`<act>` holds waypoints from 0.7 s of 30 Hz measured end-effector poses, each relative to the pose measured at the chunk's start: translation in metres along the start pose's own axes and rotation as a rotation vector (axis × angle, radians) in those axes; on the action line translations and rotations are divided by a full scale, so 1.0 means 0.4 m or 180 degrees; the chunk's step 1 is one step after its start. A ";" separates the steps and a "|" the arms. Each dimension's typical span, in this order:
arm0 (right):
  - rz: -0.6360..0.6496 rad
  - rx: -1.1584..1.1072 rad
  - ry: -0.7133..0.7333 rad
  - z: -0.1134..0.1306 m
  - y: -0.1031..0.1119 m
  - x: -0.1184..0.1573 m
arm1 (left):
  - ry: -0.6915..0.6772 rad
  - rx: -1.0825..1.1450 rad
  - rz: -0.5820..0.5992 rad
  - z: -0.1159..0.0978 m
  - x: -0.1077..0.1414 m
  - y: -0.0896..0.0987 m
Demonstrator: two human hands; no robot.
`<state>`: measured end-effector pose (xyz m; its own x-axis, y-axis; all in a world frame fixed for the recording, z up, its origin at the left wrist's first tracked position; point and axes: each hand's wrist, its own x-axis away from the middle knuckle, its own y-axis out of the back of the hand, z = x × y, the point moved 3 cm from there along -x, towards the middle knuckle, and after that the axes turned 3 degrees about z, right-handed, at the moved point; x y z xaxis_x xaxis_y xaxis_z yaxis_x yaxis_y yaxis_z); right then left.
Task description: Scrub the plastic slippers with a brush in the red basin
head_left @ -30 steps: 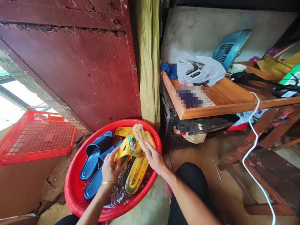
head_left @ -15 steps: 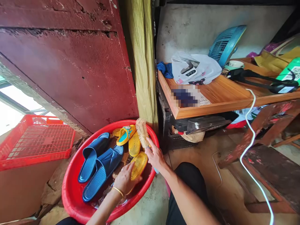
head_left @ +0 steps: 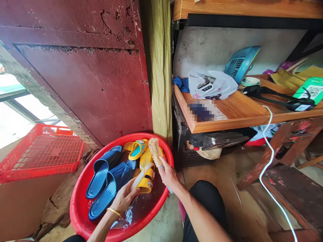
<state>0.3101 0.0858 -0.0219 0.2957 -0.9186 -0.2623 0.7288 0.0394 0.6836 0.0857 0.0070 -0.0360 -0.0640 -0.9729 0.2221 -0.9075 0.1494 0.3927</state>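
A red basin (head_left: 75,205) holds water and several slippers. My left hand (head_left: 125,197) grips a yellow sandal (head_left: 145,179) by its heel end, tilted on its side above the water. My right hand (head_left: 168,174) is closed on a scrub brush (head_left: 154,151), whose pale bristles show just beyond the sandal. Two blue slippers (head_left: 103,198) lie at the basin's left. Behind the held sandal sit a small yellow sandal with a teal insole (head_left: 137,150) and another yellow shoe (head_left: 145,159).
A red plastic crate (head_left: 45,151) stands at the left, below a maroon door (head_left: 96,90). To the right are a wooden shelf (head_left: 227,125) with a bag and a blue fan (head_left: 242,64), a white cable (head_left: 267,164) and a dark wooden stool (head_left: 290,191).
My left hand has taken hold of the yellow sandal and lifted and turned it onto its side. The view has tilted up a little. My right hand still holds the brush.
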 end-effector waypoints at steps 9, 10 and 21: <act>0.1118 0.1040 0.0947 0.152 -0.067 0.116 | 0.0166 -0.0416 -0.1087 0.081 0.070 0.013; 0.1093 0.1104 0.0827 0.147 -0.071 0.112 | 0.0153 -0.0568 -0.1055 0.086 0.064 0.008; 0.0507 0.0676 0.0011 0.030 -0.061 0.014 | -0.0013 0.0105 -0.1252 0.053 0.049 0.029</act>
<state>0.2866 0.0748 -0.0318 0.3988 -0.9060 -0.1420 0.5270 0.0997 0.8440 0.0653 -0.0141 -0.0460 0.2896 -0.9555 0.0567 -0.8759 -0.2407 0.4182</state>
